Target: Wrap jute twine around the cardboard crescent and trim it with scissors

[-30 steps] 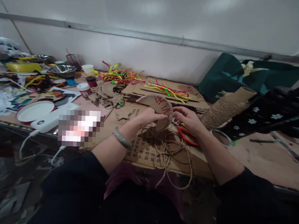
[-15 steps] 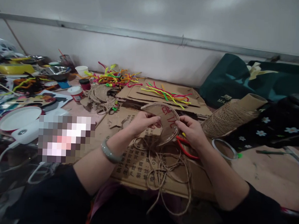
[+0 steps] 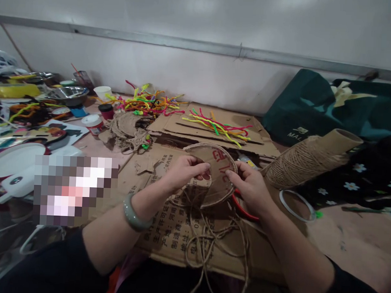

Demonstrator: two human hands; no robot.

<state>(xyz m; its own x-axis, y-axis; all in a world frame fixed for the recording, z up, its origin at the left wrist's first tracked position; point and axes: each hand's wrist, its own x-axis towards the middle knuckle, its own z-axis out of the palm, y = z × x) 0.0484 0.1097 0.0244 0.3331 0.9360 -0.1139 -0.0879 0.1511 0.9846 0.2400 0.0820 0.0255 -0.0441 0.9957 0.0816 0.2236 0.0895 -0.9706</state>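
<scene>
A cardboard crescent [image 3: 220, 175] with red print and twine along its outer rim is held up between my two hands. My left hand [image 3: 191, 172], wearing a pale green bangle [image 3: 136, 213], pinches at its inner curve. On the opposite side my right hand [image 3: 246, 181] grips the outer rim between thumb and fingers. Loose twine [image 3: 207, 250] hangs in loops below the crescent, over a printed cardboard sheet [image 3: 166, 223]. Part of a red-handled tool [image 3: 243, 209] shows under my right hand. A small cardboard star [image 3: 146, 167] lies left of the crescent.
A large twine spool [image 3: 308, 162] leans at the right by a dark green bag [image 3: 297, 107]. Coloured pipe cleaners [image 3: 216, 126] lie on cardboard behind. Twine-wrapped shapes [image 3: 126, 132] are piled at left. A tape ring [image 3: 296, 206] rests at right; paint supplies crowd the left.
The crescent has turned in my hands, and more of its rounded top edge faces up. Both hands stay on it. The whole view has shifted slightly.
</scene>
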